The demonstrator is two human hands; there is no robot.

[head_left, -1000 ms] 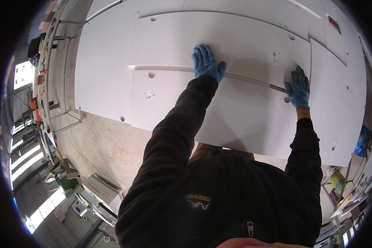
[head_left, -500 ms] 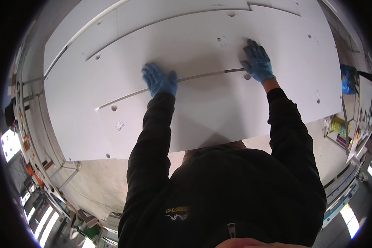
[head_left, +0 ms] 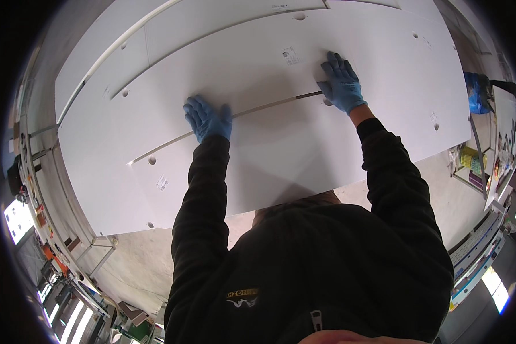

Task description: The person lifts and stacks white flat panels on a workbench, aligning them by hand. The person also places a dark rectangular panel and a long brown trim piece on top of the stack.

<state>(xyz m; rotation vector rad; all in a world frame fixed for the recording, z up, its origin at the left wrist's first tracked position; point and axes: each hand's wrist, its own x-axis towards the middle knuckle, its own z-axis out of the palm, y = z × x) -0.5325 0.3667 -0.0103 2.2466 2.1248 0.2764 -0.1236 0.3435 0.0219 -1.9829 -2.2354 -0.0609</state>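
Observation:
Both of my hands wear blue gloves and lie flat on a stack of large white panels [head_left: 281,155]. My left hand [head_left: 207,118] presses near the middle of the top panel's far edge, fingers spread. My right hand [head_left: 341,83] rests further right on the same edge, where a thin dark gap [head_left: 269,104] separates the top panel from the white panel [head_left: 229,63] behind it. Neither hand curls around anything. The panels carry small round holes [head_left: 152,160] and small paper labels [head_left: 290,55].
A concrete floor [head_left: 126,264] lies below the panels' near edge. Shelving with mixed items [head_left: 476,166] stands at the right, with a blue object [head_left: 476,92] above it. A metal frame [head_left: 97,252] and bright windows [head_left: 17,218] sit at the lower left.
The view has swung to the right, so the panels now sit more toward the left. Both hands stayed flat on the top panel's far edge, roughly the same distance apart.

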